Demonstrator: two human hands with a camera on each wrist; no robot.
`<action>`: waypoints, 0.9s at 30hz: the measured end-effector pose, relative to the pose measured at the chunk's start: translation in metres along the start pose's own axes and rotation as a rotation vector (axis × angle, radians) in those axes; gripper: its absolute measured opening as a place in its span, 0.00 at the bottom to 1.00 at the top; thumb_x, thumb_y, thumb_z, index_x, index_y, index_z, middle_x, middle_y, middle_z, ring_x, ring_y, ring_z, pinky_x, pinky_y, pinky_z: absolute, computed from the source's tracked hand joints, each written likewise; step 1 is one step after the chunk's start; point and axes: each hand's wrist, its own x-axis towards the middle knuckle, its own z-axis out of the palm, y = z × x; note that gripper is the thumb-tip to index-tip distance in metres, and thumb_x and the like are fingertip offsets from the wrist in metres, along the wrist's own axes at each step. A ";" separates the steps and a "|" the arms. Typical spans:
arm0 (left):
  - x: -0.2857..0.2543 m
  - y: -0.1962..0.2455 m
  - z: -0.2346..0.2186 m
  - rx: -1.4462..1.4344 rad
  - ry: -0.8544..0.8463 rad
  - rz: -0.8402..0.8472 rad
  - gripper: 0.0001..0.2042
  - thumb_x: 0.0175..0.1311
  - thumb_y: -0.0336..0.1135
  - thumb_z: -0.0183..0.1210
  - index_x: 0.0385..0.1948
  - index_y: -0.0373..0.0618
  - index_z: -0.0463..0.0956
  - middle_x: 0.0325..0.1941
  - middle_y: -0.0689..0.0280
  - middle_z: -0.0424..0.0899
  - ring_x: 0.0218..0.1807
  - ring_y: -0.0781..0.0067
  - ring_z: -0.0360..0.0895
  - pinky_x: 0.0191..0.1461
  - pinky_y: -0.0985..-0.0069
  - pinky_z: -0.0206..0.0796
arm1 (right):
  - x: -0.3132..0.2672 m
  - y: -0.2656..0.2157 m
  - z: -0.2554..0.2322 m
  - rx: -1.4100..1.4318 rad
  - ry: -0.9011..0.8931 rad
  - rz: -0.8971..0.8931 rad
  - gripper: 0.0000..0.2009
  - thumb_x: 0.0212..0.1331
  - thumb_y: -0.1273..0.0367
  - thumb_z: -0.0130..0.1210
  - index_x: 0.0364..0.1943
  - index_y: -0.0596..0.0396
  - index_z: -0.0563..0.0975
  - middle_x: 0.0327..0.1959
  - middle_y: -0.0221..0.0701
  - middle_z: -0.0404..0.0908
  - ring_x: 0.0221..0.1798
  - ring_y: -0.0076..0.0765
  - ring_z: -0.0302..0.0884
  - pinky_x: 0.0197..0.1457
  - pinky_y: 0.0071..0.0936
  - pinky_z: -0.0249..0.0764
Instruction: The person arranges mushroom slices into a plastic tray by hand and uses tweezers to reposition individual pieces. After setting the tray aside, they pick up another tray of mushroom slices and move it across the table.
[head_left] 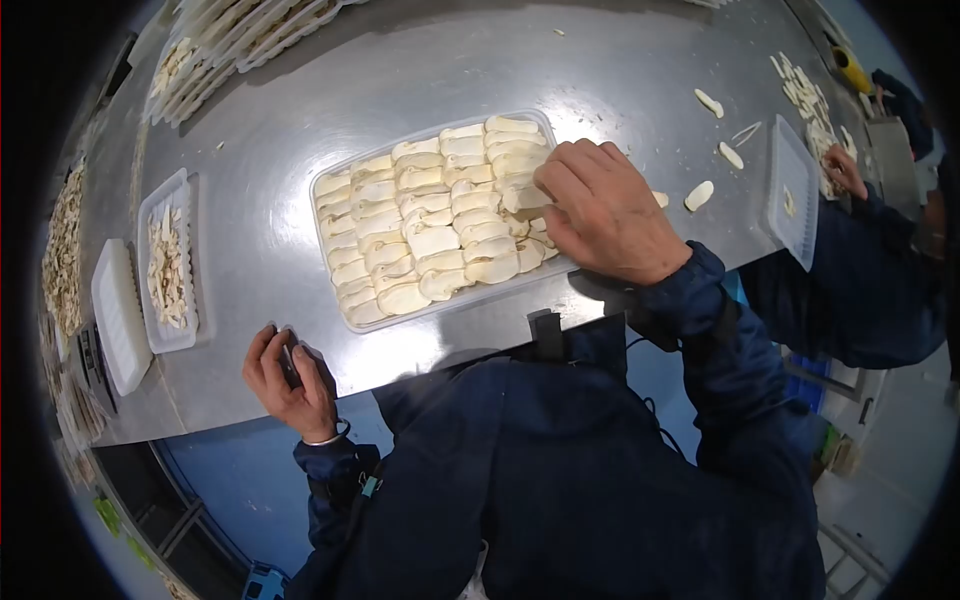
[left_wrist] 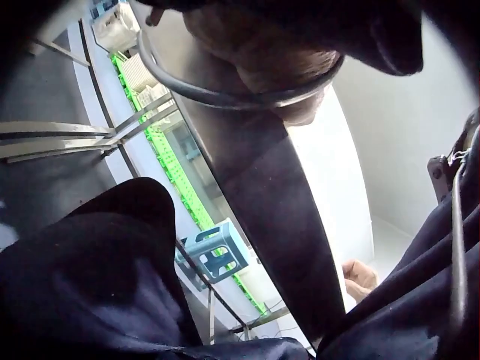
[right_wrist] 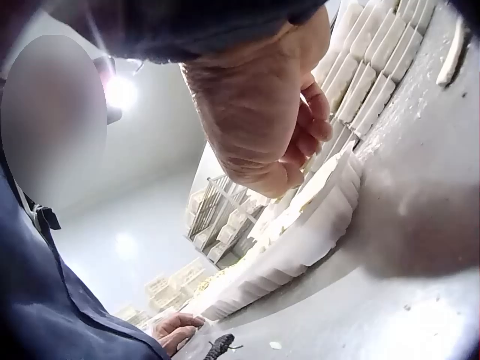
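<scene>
Pale slices (head_left: 433,240) are laid in overlapping rows in a tray (head_left: 368,324) on the table (head_left: 260,220). Over the tray's right end the right hand (head_left: 612,212) is held, fingers bent down at the slices; whether one is pinched cannot be told. Nothing is held by the left hand (head_left: 292,385), loosely curled at the table's near edge. Loose pieces (head_left: 699,196) are strewn on the table at right.

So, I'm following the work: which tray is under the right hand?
The large middle tray, filled with overlapping slices: the right hand is over its right side; the others lie farther off.
</scene>
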 end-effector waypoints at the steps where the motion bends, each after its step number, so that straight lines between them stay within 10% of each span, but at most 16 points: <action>1: 0.001 0.001 0.000 0.011 -0.005 0.003 0.09 0.62 0.28 0.57 0.43 0.39 0.80 0.53 0.55 0.78 0.56 0.54 0.73 0.59 0.64 0.65 | 0.001 0.000 0.001 0.001 -0.002 -0.002 0.13 0.44 0.76 0.57 0.36 0.57 0.72 0.34 0.35 0.72 0.40 0.42 0.73 0.44 0.36 0.69; 27: -0.001 0.000 0.000 -0.068 -0.015 -0.034 0.10 0.64 0.26 0.55 0.44 0.35 0.79 0.54 0.53 0.76 0.56 0.57 0.74 0.58 0.67 0.68 | -0.024 0.046 -0.050 -0.172 0.206 0.262 0.13 0.46 0.76 0.60 0.38 0.53 0.75 0.38 0.36 0.76 0.44 0.45 0.75 0.47 0.38 0.69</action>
